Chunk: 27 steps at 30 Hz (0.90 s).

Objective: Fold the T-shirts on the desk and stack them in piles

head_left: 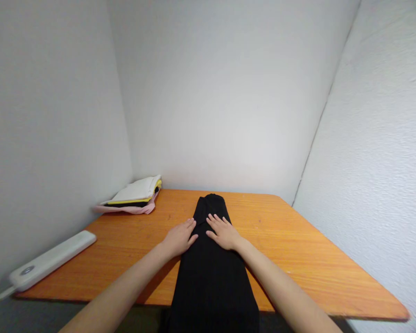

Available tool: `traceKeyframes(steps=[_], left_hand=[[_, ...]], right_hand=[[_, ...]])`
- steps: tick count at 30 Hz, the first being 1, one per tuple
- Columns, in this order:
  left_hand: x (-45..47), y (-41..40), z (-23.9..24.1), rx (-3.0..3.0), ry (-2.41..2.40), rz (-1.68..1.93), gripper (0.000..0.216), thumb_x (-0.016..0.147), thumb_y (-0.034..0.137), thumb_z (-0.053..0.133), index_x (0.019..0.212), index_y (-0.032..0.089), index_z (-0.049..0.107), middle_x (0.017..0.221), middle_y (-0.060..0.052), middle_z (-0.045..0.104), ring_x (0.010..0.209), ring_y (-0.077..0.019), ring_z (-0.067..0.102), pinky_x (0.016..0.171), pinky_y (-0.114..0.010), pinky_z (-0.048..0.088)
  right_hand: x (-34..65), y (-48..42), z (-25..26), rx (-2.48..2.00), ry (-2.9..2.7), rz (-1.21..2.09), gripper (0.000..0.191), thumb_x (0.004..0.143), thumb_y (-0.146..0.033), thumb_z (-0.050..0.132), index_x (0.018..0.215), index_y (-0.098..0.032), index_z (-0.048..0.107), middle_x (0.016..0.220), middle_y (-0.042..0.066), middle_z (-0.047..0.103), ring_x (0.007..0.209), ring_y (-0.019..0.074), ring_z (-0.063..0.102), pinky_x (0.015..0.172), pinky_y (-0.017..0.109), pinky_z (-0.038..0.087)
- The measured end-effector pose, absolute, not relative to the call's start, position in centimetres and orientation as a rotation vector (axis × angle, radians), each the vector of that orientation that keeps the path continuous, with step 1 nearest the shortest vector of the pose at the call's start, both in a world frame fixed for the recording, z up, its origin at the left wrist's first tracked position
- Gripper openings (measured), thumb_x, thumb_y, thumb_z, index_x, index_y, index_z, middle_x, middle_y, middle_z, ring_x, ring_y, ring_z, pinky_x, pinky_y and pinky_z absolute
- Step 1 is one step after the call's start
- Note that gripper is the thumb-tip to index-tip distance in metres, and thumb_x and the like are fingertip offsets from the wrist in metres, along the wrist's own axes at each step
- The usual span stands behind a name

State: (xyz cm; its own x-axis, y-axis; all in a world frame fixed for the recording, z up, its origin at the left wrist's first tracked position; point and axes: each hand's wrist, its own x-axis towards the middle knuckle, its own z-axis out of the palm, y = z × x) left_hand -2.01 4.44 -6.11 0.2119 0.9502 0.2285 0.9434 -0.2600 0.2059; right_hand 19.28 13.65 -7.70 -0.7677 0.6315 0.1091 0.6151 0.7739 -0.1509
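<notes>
A long black garment (pixel 213 277), folded into a narrow strip, lies down the middle of the table and hangs over its front edge. It looks like trousers, but I cannot make out the exact kind. My left hand (pixel 181 236) rests at the strip's left edge, fingers stretched forward and thumb on the cloth. Flat on the upper right part of the fabric lies my right hand (pixel 223 232), its fingers spread. Neither hand grips the cloth. A few creases show just beyond my fingertips.
The wooden table (pixel 287 249) stands against white walls at the back and left. At its back left corner sits a stack of folded clothes (pixel 135 192) in white, yellow, black and pink. A white power strip (pixel 55 259) with a cord lies along the left edge.
</notes>
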Motion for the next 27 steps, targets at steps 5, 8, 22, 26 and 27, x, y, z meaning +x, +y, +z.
traceKeyframes(steps=[5, 8, 22, 26, 27], left_hand=[[-2.8, 3.0, -7.2, 2.511, 1.969, 0.225, 0.055, 0.099, 0.039, 0.026, 0.150, 0.018, 0.029, 0.157, -0.006, 0.023, 0.145, -0.0226, 0.021, 0.118, -0.044, 0.020], [-2.3, 2.9, -6.5, 2.524, 2.052, 0.177, 0.053, 0.099, 0.038, 0.028, 0.149, 0.020, 0.031, 0.157, -0.005, 0.025, 0.146, -0.0232, 0.019, 0.118, -0.047, 0.017], [-1.0, -11.3, -5.4, 2.762, 1.530, 0.388, 0.078, 0.083, 0.056, 0.061, 0.149, 0.028, 0.029, 0.155, -0.007, 0.032, 0.140, -0.0254, 0.033, 0.116, -0.045, 0.028], [-0.6, -12.8, -6.7, 2.896, 1.596, 0.229, 0.106, 0.068, 0.023, 0.080, 0.152, 0.032, 0.015, 0.160, -0.009, 0.017, 0.144, -0.0295, 0.023, 0.117, -0.049, 0.024], [-0.4, -12.8, -7.0, 2.926, 1.636, 0.227, 0.098, 0.073, 0.011, 0.071, 0.151, 0.033, 0.017, 0.159, -0.008, 0.020, 0.144, -0.0271, 0.025, 0.117, -0.048, 0.024]], right_hand=[[19.4, 14.2, -8.1, -0.941, -2.801, 0.136, 0.066, 0.098, -0.059, 0.023, 0.151, -0.021, 0.026, 0.157, 0.003, 0.017, 0.144, 0.0224, 0.014, 0.117, 0.046, 0.012], [19.3, 13.7, -7.4, -0.940, -2.778, 0.104, 0.061, 0.099, -0.052, 0.030, 0.150, -0.018, 0.031, 0.156, 0.006, 0.021, 0.144, 0.0231, 0.017, 0.117, 0.045, 0.015], [32.5, -0.4, -3.4, -0.542, -2.867, 0.198, 0.074, 0.083, -0.055, 0.066, 0.142, -0.017, 0.042, 0.143, 0.014, 0.046, 0.132, 0.0273, 0.041, 0.109, 0.043, 0.036], [33.8, -3.1, -5.7, -0.581, -2.959, -0.054, 0.096, 0.072, -0.027, 0.078, 0.151, -0.014, 0.025, 0.156, 0.016, 0.019, 0.142, 0.0307, 0.022, 0.115, 0.045, 0.028], [33.5, -3.4, -6.4, -0.621, -2.945, -0.145, 0.091, 0.074, -0.015, 0.072, 0.151, -0.013, 0.025, 0.156, 0.017, 0.019, 0.142, 0.0299, 0.022, 0.115, 0.045, 0.029]])
